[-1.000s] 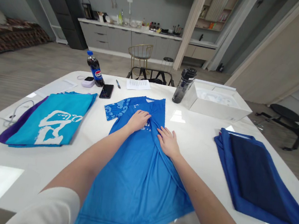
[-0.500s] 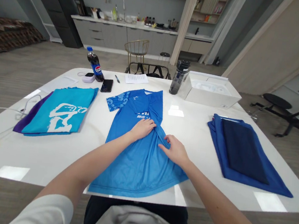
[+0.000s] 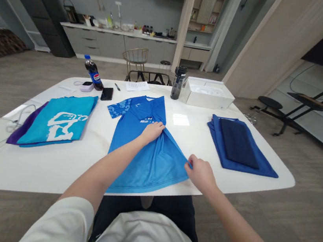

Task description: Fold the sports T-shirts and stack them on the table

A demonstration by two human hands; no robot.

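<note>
A blue T-shirt (image 3: 134, 149) lies in front of me on the white table, its collar pointing away and its hem near the table edge. One patterned sleeve shows at its left; the right sleeve is out of sight. My left hand (image 3: 153, 133) is closed on the shirt's right side at chest height, pinching the cloth. Lower down, my right hand (image 3: 201, 173) grips the right edge close to the hem and holds it out to the right. Between the two hands the edge runs taut, with creases fanning from my left hand.
On the left lie a folded turquoise shirt (image 3: 69, 120) over purple cloth, and white cables. Folded navy and blue clothes (image 3: 238, 143) lie right. Toward the back stand a cola bottle (image 3: 94, 73), a phone (image 3: 107, 94), a dark drinking bottle (image 3: 178, 82) and an open white box (image 3: 208, 95).
My right hand has moved down and to the right, drawing the shirt's side edge out straight. My left hand stays at the chest. The view has shifted to the right.
</note>
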